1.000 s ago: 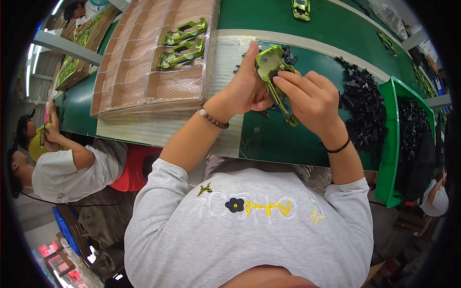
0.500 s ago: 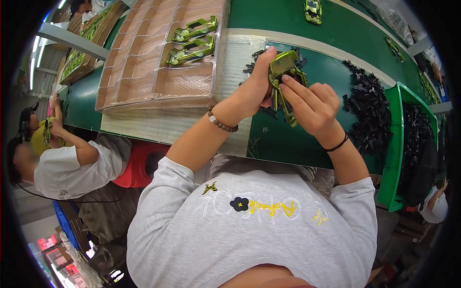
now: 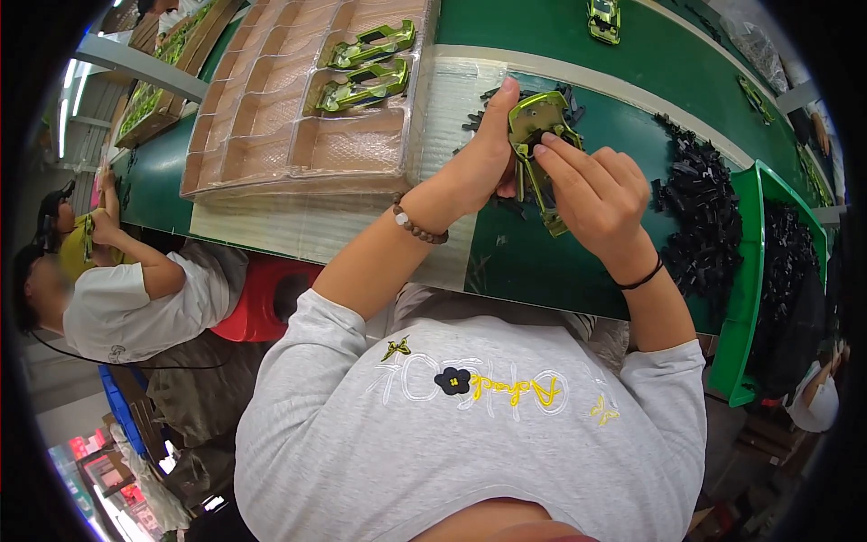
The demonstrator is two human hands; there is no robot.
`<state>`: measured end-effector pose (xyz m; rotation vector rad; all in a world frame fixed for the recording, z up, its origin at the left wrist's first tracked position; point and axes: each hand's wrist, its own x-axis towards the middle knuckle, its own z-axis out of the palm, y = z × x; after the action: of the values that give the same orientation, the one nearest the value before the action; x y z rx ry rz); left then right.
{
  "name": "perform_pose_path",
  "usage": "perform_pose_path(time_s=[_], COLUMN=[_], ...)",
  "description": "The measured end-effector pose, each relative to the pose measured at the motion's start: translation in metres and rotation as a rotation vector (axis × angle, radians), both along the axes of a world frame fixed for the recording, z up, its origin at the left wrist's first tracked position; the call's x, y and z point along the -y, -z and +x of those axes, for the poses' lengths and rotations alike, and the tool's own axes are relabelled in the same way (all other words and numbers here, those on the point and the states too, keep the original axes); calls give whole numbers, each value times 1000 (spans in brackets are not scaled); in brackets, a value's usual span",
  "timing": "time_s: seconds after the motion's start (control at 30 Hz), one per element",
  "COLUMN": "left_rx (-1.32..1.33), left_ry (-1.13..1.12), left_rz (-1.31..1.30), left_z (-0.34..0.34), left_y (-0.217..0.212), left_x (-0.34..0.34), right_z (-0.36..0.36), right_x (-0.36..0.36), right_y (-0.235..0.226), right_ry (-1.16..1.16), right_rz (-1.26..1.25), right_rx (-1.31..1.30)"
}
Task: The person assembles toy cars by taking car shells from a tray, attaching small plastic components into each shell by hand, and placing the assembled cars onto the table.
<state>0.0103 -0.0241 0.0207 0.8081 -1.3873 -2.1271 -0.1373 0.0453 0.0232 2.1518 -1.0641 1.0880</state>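
Note:
A shiny green toy car body shell (image 3: 545, 113) is held up over the table, its hollow inside facing me. My left hand (image 3: 483, 158) is closed around its left side, thumb raised along the edge. My right hand (image 3: 603, 200) is closed at the other side, with index and middle fingertips pressed into the middle of the shell; its thumb is mostly hidden. Something dark shows inside under those fingertips, too small to make out. Small black plastic parts (image 3: 571, 101) lie on the table behind the shell.
To the left, a clear compartment tray (image 3: 298, 187) holds two green car shells (image 3: 363, 86). A heap of black parts (image 3: 700, 212) lies at right beside a green bin (image 3: 748, 262) with more. Beyond, car shells (image 3: 603, 20) sit on a green surface. A co-worker (image 3: 149, 298) sits at left.
My view has shifted slightly. Both hands keep their hold on the shell, and the right fingertips still press inside it, with only a small shift.

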Motion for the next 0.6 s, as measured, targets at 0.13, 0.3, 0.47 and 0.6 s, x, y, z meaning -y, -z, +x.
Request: perform_pose_path(time_s=[0.13,0.3,0.47,0.6], left_rx=[-64,-121,-105,-104], left_ry=[85,-212,-265,-221], left_rz=[-107,-398,-502,-449], left_z=[7,0,0,-1], left_y=[4,9,9,7], left_x=[2,-6,-5,-5], right_z=[-1,-1,-1,-3], right_x=[0,2,1,-1], right_y=[2,0,0,-7], right_ry=[73,74,96,116], right_rz=[27,-2,-8,-12], right_rx=[2,23,16,-42])
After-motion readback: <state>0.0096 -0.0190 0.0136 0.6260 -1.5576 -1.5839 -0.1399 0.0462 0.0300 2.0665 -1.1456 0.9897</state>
